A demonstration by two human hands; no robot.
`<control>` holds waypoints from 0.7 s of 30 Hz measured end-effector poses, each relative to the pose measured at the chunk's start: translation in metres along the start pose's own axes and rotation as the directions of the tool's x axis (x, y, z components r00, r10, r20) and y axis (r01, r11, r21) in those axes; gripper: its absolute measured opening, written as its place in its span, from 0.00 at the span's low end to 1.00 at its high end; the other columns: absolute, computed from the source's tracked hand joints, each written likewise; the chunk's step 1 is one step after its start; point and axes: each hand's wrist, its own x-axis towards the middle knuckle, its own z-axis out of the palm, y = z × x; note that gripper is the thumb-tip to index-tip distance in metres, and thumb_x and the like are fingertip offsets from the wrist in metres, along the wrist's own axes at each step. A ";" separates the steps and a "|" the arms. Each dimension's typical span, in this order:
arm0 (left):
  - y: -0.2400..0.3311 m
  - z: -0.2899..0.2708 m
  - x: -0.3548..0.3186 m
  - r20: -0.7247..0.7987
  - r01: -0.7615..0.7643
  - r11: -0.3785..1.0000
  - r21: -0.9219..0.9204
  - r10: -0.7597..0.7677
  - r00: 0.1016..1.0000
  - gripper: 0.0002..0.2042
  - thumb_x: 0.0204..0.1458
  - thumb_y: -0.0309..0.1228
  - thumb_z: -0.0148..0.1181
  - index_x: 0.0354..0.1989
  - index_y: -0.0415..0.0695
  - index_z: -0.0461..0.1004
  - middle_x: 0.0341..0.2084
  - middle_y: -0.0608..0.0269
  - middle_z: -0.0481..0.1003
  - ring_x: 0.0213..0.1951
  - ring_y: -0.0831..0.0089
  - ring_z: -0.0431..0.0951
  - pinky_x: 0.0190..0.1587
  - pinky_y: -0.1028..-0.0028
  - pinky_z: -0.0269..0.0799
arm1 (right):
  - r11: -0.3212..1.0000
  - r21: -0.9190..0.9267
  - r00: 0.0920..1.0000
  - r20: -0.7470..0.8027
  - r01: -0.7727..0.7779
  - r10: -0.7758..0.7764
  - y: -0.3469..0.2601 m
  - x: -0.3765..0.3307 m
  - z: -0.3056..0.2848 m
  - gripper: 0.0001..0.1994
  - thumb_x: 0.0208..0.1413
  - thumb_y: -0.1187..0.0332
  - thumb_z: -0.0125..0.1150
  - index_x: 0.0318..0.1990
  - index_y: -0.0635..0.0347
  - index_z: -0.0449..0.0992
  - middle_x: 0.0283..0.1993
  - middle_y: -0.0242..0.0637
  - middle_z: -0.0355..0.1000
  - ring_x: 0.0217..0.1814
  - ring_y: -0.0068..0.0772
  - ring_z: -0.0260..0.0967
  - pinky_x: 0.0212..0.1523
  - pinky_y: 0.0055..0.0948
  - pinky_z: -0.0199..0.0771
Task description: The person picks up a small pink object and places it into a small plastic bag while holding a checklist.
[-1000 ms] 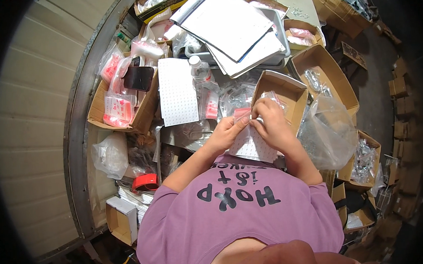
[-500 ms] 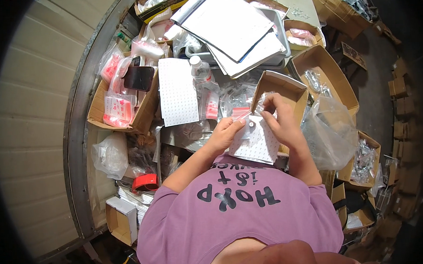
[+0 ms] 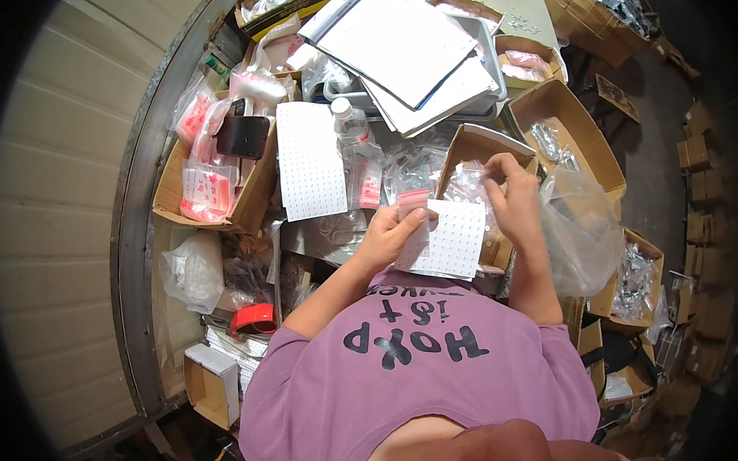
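Observation:
My left hand (image 3: pixel 390 236) is closed, thumb over fingers, on a small clear zip bag with a red top strip (image 3: pixel 413 199). Beside and partly beneath that hand is a white sheet with rows of small marks (image 3: pixel 456 236), just in front of my chest. My right hand (image 3: pixel 516 199) is over the small cardboard box (image 3: pixel 509 146), its fingers bent and the thumb apart from them, with nothing visible between them. Small clear bags (image 3: pixel 468 182) lie in that box, close to the right fingertips.
Another marked white sheet (image 3: pixel 311 160) lies left, beside a clear bottle (image 3: pixel 350 124). A box of red-topped bags (image 3: pixel 207 192) carries a black phone (image 3: pixel 243 137). Papers (image 3: pixel 402 48) cover a grey bin at the back. A longer carton (image 3: pixel 575 131) and large plastic bag (image 3: pixel 579 238) are right.
My right hand has moved right, away from the left hand, uncovering the bags in the box. The red-topped bag in my left hand has shifted slightly, and the sheet beneath shows more.

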 end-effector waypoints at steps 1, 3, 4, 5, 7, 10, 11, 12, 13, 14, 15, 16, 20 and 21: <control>-0.001 -0.001 0.000 -0.011 -0.036 0.999 0.033 0.036 0.999 0.16 0.60 0.38 0.51 0.41 0.35 0.75 0.33 0.62 0.76 0.36 0.79 0.74 0.40 0.77 0.69 | 1.000 -0.001 1.000 0.000 0.000 0.000 0.006 -0.001 -0.001 0.08 0.45 0.75 0.61 0.35 0.62 0.72 0.32 0.41 0.73 0.36 0.43 0.71 0.44 0.37 0.66; -0.003 -0.002 0.000 -0.011 -0.060 0.996 0.058 0.061 0.998 0.16 0.60 0.38 0.51 0.41 0.35 0.75 0.33 0.62 0.76 0.36 0.78 0.74 0.40 0.77 0.69 | 0.943 -0.279 0.976 -0.069 0.180 -0.206 0.014 -0.003 -0.002 0.08 0.46 0.75 0.60 0.35 0.64 0.72 0.37 0.45 0.71 0.41 0.40 0.71 0.41 0.31 0.68; -0.003 -0.002 0.000 -0.010 -0.084 0.993 0.083 0.086 0.996 0.16 0.60 0.38 0.51 0.41 0.34 0.75 0.32 0.62 0.76 0.36 0.78 0.74 0.40 0.77 0.69 | 0.979 -0.156 0.991 -0.016 0.130 -0.135 0.013 -0.006 -0.003 0.12 0.44 0.73 0.63 0.38 0.63 0.73 0.41 0.43 0.69 0.45 0.39 0.69 0.46 0.33 0.66; -0.003 -0.002 -0.001 -0.008 -0.084 0.993 0.082 0.085 0.996 0.16 0.60 0.38 0.51 0.41 0.34 0.75 0.32 0.62 0.76 0.36 0.78 0.74 0.40 0.77 0.69 | 0.979 -0.157 0.991 -0.016 0.129 -0.133 0.010 -0.008 -0.004 0.12 0.44 0.73 0.63 0.38 0.63 0.73 0.41 0.43 0.69 0.45 0.39 0.69 0.46 0.33 0.66; -0.001 -0.002 -0.001 0.008 -0.091 0.991 0.099 0.091 0.996 0.14 0.60 0.35 0.51 0.42 0.35 0.75 0.35 0.62 0.76 0.38 0.78 0.73 0.44 0.76 0.68 | 0.956 0.279 0.927 0.328 0.087 -0.180 0.001 -0.012 -0.007 0.16 0.43 0.69 0.67 0.42 0.61 0.73 0.42 0.42 0.70 0.43 0.41 0.68 0.45 0.35 0.68; 0.003 -0.001 -0.004 0.004 -0.021 0.999 -0.028 0.021 1.000 0.14 0.60 0.35 0.51 0.42 0.35 0.75 0.34 0.63 0.76 0.39 0.78 0.73 0.45 0.76 0.67 | 0.935 0.356 0.909 0.392 -0.009 -0.141 0.004 -0.018 0.000 0.18 0.41 0.72 0.69 0.41 0.64 0.72 0.40 0.39 0.71 0.42 0.31 0.69 0.42 0.28 0.69; 0.005 -0.001 -0.004 0.004 -0.022 0.999 -0.027 0.022 1.000 0.14 0.60 0.35 0.51 0.42 0.35 0.75 0.34 0.63 0.76 0.39 0.78 0.73 0.45 0.76 0.67 | 0.890 0.438 0.901 0.426 -0.130 -0.078 0.006 -0.020 0.002 0.17 0.42 0.74 0.69 0.41 0.64 0.72 0.38 0.37 0.71 0.41 0.27 0.69 0.41 0.25 0.69; 0.008 0.000 -0.005 0.013 -0.034 0.998 -0.045 0.035 0.999 0.14 0.60 0.34 0.51 0.42 0.35 0.75 0.35 0.63 0.76 0.40 0.77 0.73 0.46 0.76 0.67 | 0.831 0.524 0.915 0.400 -0.185 -0.049 0.006 -0.022 0.004 0.15 0.43 0.76 0.68 0.39 0.65 0.72 0.34 0.33 0.71 0.37 0.20 0.68 0.37 0.22 0.69; 0.009 0.000 -0.005 0.022 -0.046 0.997 -0.064 0.048 0.999 0.14 0.60 0.34 0.51 0.42 0.35 0.76 0.36 0.63 0.76 0.40 0.77 0.73 0.47 0.76 0.67 | 0.831 0.525 0.915 0.400 -0.185 -0.049 0.006 -0.022 0.004 0.15 0.43 0.76 0.68 0.39 0.65 0.72 0.34 0.33 0.71 0.37 0.20 0.68 0.37 0.22 0.69; 0.009 -0.001 -0.005 0.022 -0.046 0.997 -0.063 0.047 0.999 0.14 0.60 0.34 0.51 0.42 0.35 0.76 0.36 0.63 0.76 0.40 0.77 0.73 0.47 0.76 0.67 | 0.822 0.523 0.900 0.435 -0.223 -0.033 0.006 -0.022 0.002 0.14 0.44 0.76 0.68 0.39 0.65 0.72 0.32 0.32 0.71 0.36 0.19 0.68 0.35 0.21 0.69; 0.010 -0.003 -0.006 0.032 -0.085 0.996 0.011 0.085 0.996 0.13 0.60 0.34 0.51 0.42 0.35 0.76 0.36 0.62 0.76 0.41 0.76 0.73 0.47 0.76 0.66 | 0.813 0.520 0.883 0.470 -0.261 -0.017 0.007 -0.022 0.001 0.13 0.44 0.76 0.68 0.38 0.64 0.72 0.31 0.31 0.71 0.34 0.18 0.67 0.34 0.21 0.69; 0.010 -0.003 -0.006 0.046 -0.125 0.989 0.085 0.121 0.992 0.13 0.60 0.33 0.52 0.43 0.36 0.76 0.37 0.61 0.75 0.41 0.76 0.73 0.47 0.76 0.66 | 0.813 0.520 0.883 0.470 -0.262 -0.016 0.009 -0.021 0.001 0.13 0.44 0.76 0.68 0.38 0.64 0.72 0.31 0.31 0.71 0.34 0.18 0.67 0.34 0.21 0.69; 0.009 -0.004 -0.006 0.056 -0.307 0.939 0.156 0.302 0.952 0.12 0.59 0.32 0.52 0.44 0.37 0.76 0.37 0.60 0.75 0.41 0.75 0.73 0.46 0.75 0.67 | 0.822 0.507 0.868 0.496 -0.258 -0.033 0.010 -0.021 -0.001 0.11 0.45 0.76 0.67 0.36 0.64 0.72 0.28 0.29 0.71 0.31 0.17 0.67 0.30 0.19 0.66; 0.009 -0.006 -0.007 0.072 -0.272 0.947 0.169 0.263 0.962 0.12 0.59 0.32 0.53 0.43 0.37 0.76 0.36 0.58 0.75 0.40 0.73 0.73 0.46 0.75 0.67 | 0.809 0.525 0.863 0.503 -0.266 -0.042 0.009 -0.021 -0.001 0.11 0.46 0.75 0.67 0.36 0.64 0.72 0.28 0.30 0.71 0.31 0.16 0.67 0.30 0.18 0.66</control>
